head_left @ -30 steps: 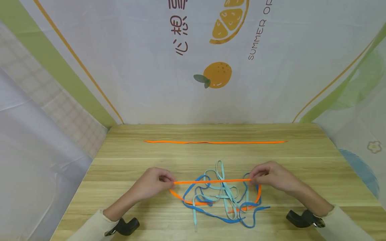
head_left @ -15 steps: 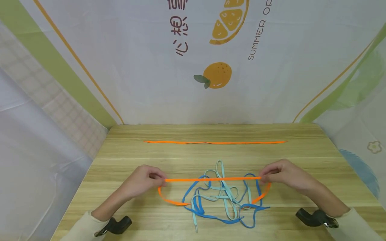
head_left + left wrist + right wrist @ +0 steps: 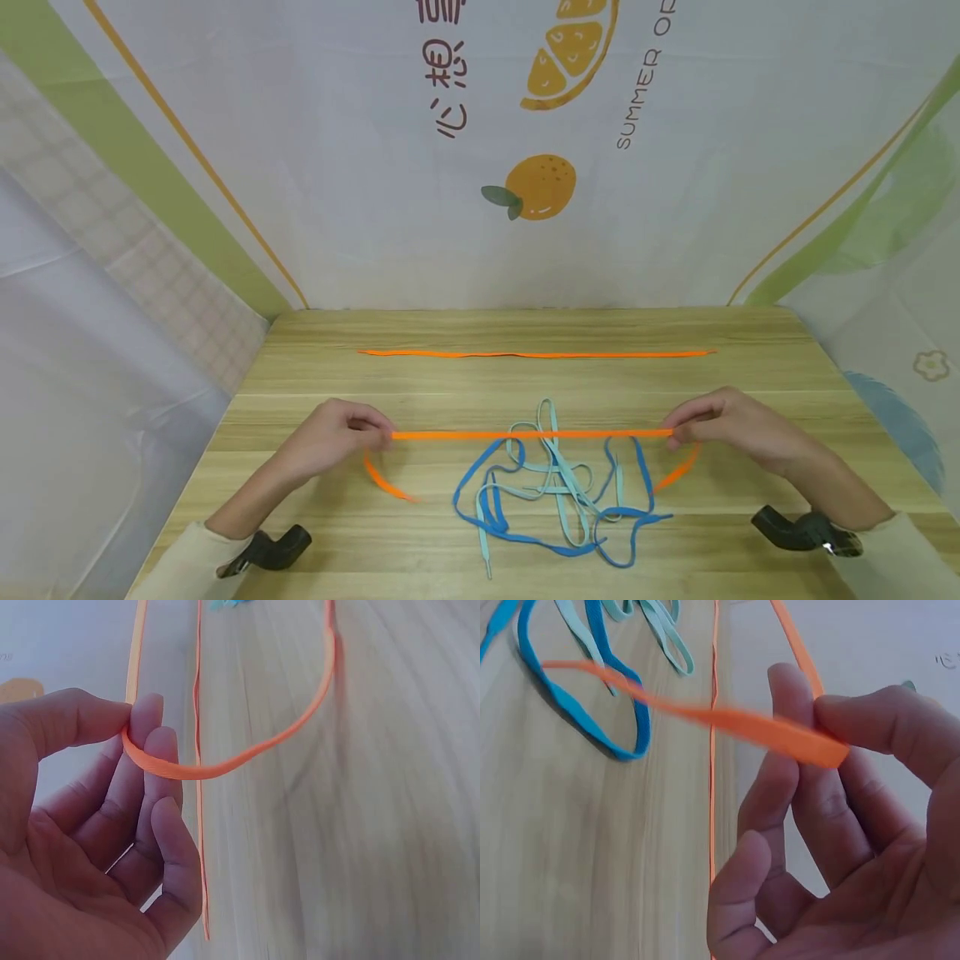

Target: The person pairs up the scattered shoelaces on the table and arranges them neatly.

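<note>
An orange shoelace (image 3: 465,435) is stretched straight between the two hands above the table. My left hand (image 3: 341,433) pinches it between thumb and index finger, and its loose end curves down below that hand. On the other side my right hand (image 3: 720,421) pinches the same lace, with a short tail hanging under the fingers. Both wrist views show thumb and fingertip pressed on the lace. Beneath and nearer the person lie a tangled blue shoelace (image 3: 540,545) and light teal shoelaces (image 3: 561,500). A second orange shoelace (image 3: 525,356) lies straight across the table farther back.
The wooden table (image 3: 300,367) ends at a white fabric backdrop (image 3: 375,208) printed with oranges and lettering. More cloth hangs along the left and right sides. A black wrist mount (image 3: 273,550) sits on the left wrist, another (image 3: 802,529) on the right.
My hands have moved apart and slightly away from the person, lengthening the straight stretch of orange lace. Its loose ends have drawn out of the blue and teal tangle.
</note>
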Demonstrator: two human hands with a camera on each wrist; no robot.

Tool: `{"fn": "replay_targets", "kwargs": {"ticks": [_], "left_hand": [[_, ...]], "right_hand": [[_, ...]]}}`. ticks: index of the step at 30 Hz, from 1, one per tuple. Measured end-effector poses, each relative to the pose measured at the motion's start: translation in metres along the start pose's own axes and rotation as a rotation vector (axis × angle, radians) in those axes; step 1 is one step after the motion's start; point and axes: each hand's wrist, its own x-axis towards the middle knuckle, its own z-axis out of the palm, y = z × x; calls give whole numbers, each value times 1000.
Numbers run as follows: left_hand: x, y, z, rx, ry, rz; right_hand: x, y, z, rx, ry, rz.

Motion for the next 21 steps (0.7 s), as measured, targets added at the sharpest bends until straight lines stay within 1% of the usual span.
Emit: {"fn": "replay_targets", "kwargs": {"ticks": [5,10,16,19,21], "left_hand": [[0,-4,-7,5,19,-8],[1,-9,-14,-8,22,-2],[0,-14,-20,-25,20,1],[-1,-16,-23,-15,29,0],[-1,-17,-25,-6,35,-1]], "right_hand": [[-5,3,-10,15,-3,-16],[-9,11,-21,10,9,-38],[-15,24,-34,0,40,32],[-17,32,-40,6,44,43],[-19,37,-45,32,39,48]]}}
